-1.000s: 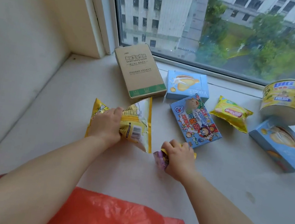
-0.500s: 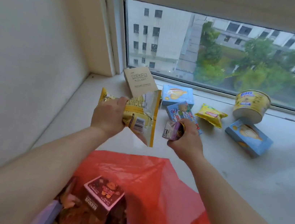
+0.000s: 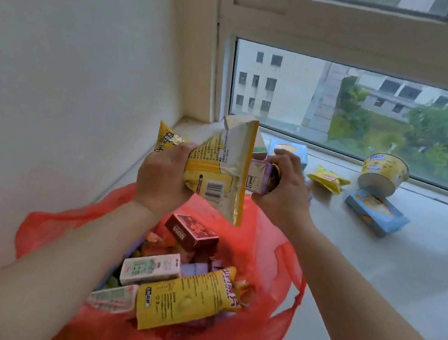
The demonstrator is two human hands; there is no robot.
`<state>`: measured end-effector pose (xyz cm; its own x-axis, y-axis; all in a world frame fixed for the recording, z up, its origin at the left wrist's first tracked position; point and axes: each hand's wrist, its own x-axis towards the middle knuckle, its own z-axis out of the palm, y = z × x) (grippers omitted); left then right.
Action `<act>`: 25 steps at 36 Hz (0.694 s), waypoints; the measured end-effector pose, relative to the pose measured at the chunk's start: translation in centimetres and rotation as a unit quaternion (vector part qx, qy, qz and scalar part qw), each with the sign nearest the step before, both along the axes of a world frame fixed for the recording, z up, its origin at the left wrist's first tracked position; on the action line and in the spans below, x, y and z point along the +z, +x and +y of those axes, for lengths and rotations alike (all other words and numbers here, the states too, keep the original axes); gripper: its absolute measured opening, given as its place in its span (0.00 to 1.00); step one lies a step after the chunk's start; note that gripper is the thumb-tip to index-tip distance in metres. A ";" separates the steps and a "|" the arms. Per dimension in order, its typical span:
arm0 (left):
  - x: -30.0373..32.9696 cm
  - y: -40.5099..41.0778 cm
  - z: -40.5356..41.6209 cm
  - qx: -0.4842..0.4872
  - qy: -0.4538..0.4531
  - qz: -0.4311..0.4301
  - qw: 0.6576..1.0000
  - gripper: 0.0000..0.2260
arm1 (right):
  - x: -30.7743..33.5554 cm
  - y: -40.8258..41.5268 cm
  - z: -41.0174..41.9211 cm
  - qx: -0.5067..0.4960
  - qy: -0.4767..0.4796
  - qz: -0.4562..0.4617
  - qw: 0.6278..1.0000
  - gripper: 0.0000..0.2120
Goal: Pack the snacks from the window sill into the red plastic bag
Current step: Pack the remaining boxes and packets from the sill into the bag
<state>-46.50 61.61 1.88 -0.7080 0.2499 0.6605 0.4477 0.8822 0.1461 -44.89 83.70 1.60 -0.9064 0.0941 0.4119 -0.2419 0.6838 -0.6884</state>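
Note:
My left hand [image 3: 162,178] grips a yellow snack pouch [image 3: 221,166] and holds it in the air above the red plastic bag [image 3: 267,262]. Beside it my right hand [image 3: 286,191] grips a small purple snack pack [image 3: 262,176], also lifted over the bag. The bag lies open below, holding several snacks: a brown box [image 3: 193,233], a yellow packet [image 3: 187,298] and white-green boxes [image 3: 150,269]. On the window sill [image 3: 374,277] remain a yellow packet [image 3: 328,180], a yellow cup [image 3: 383,172], a blue box [image 3: 375,212] and another blue box [image 3: 289,148] half hidden behind my right hand.
A white wall [image 3: 70,90] closes the sill on the left, and the window frame [image 3: 350,37] stands behind. A cardboard box [image 3: 258,143] peeks out behind the lifted pouch. The bag's handle [image 3: 291,300] flops onto the sill at the right.
Both hands picked their snacks up off the sill and brought them back over the open bag. The view pulled back, so the bag's contents now show.

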 end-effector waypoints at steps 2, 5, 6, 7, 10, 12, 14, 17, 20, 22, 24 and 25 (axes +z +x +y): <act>-0.8 2.2 -1.2 0.004 -0.002 -0.006 1.000 0.28 | -0.3 1.2 -0.9 0.027 0.002 -0.008 1.000 0.23; -2.2 4.9 -2.6 0.005 0.000 -0.033 0.999 0.29 | -1.3 2.8 -2.1 0.061 0.010 -0.035 0.997 0.22; -2.7 5.6 -3.0 0.007 0.000 -0.042 0.999 0.29 | -1.7 3.2 -2.5 0.073 0.019 -0.045 0.996 0.22; -3.2 6.2 -3.4 0.009 -0.002 -0.052 0.999 0.28 | -2.1 3.6 -2.9 0.085 0.030 -0.054 0.994 0.22; -4.6 7.2 -4.6 0.008 -0.018 -0.082 0.996 0.28 | -2.9 4.5 -4.1 0.119 0.049 -0.083 0.988 0.25; -5.3 7.4 -5.5 0.011 -0.032 -0.114 0.993 0.27 | -3.3 5.0 -4.9 0.132 0.062 -0.102 0.984 0.27; -5.8 7.6 -6.2 0.013 -0.045 -0.144 0.988 0.25 | -3.8 5.3 -5.6 0.133 0.073 -0.117 0.981 0.27; -6.3 7.7 -6.9 0.022 -0.061 -0.206 0.976 0.25 | -4.8 5.3 -6.6 0.128 0.078 -0.139 0.979 0.26; -6.9 7.4 -7.5 0.033 -0.071 -0.269 0.960 0.25 | -5.6 5.1 -7.4 0.119 0.085 -0.179 0.973 0.27; -7.4 7.1 -7.7 0.030 -0.090 -0.301 0.949 0.26 | -6.2 4.9 -7.8 0.112 0.082 -0.204 0.969 0.28; -8.0 6.8 -7.9 0.026 -0.105 -0.330 0.938 0.27 | -6.7 4.7 -8.3 0.105 0.088 -0.232 0.963 0.28; -8.3 6.6 -8.0 0.024 -0.115 -0.342 0.932 0.27 | -7.0 4.6 -8.6 0.102 0.093 -0.245 0.960 0.29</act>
